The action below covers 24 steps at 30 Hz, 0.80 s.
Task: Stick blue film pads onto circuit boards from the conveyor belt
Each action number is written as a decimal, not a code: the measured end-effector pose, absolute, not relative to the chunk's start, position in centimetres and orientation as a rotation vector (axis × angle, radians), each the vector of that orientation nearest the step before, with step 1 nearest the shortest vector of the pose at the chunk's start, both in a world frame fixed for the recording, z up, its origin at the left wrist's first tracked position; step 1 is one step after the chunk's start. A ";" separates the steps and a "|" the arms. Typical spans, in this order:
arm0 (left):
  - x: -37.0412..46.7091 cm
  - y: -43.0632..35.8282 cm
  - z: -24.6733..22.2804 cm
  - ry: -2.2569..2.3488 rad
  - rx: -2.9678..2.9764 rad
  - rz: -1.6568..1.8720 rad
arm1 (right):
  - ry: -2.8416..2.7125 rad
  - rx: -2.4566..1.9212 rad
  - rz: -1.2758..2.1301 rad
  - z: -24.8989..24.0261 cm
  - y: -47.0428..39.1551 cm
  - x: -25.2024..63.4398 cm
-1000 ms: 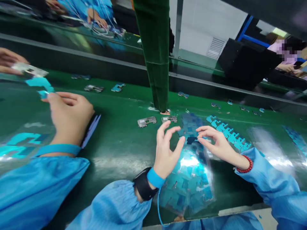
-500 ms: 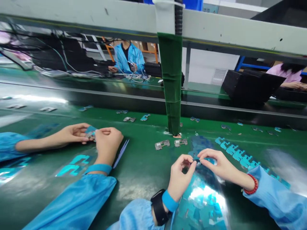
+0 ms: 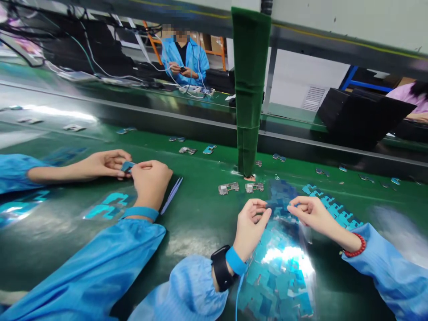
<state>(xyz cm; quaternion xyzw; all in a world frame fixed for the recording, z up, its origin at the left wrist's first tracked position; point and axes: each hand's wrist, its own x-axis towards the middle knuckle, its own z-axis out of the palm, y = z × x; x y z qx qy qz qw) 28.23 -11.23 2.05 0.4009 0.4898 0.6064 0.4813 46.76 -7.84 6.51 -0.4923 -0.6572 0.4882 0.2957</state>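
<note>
My left hand (image 3: 250,229), with a black watch and blue wrist strap, has its thumb and fingers curled nearly together. Across a small gap, my right hand (image 3: 310,216), with a red beaded bracelet, pinches thumb against forefinger. A thin dark blue piece seems to span the fingertips, but it blends into the blue pieces behind and I cannot make it out. Under both hands lies a clear plastic sheet with many shiny blue film pieces (image 3: 281,285). Just beyond my left hand are two small metal-shielded circuit boards (image 3: 228,188).
At left, a co-worker's hands (image 3: 147,180) hold a small blue-faced piece, beside purple tweezers (image 3: 172,195). A row of blue film cutouts (image 3: 331,207) lies at right. More boards (image 3: 187,150) line the back. A green-wrapped post (image 3: 249,102) rises from the table.
My hands have drawn slightly apart, the right moving away from the left. The camera has tilted down. The co-worker's hands still hold the small blue-faced piece.
</note>
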 end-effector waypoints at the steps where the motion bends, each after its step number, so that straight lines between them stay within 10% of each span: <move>1: 28.2 -11.2 1.9 1.211 0.963 1.485 | -1.726 -1.337 1.266 6.8 -7.4 46.8; 24: 29.0 -11.5 0.9 1.229 1.057 1.472 | -1.944 -1.212 0.753 -2.1 14.5 38.9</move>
